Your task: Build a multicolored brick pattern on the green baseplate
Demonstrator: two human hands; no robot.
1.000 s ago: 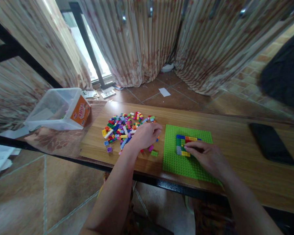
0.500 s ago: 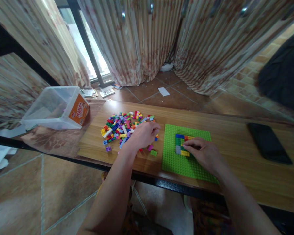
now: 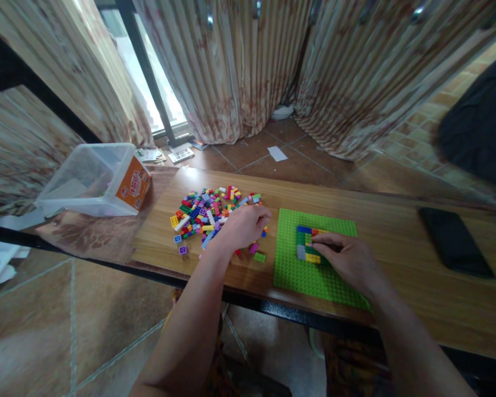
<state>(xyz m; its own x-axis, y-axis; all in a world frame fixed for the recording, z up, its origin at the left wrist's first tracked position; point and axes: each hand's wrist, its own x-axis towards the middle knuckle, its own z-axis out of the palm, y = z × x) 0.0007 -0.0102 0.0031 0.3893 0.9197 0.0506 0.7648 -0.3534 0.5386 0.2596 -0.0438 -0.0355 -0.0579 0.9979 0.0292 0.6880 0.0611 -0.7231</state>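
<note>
- The person's right hand: fingertips at joined blocks, green baseplate beneath (clamped or not, cannot tell).
- Left hand: above loose bricks, grip hidden.

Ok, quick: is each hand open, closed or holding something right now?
Left hand: half curled over the brick pile; can't tell if it holds anything.
Right hand: at the brick build; grip can't be told.

Clock from view centre: right hand at 4, fingertips at brick build on green baseplate; left hand at 6, near loose bricks, 8. Clear bin, 9.
</note>
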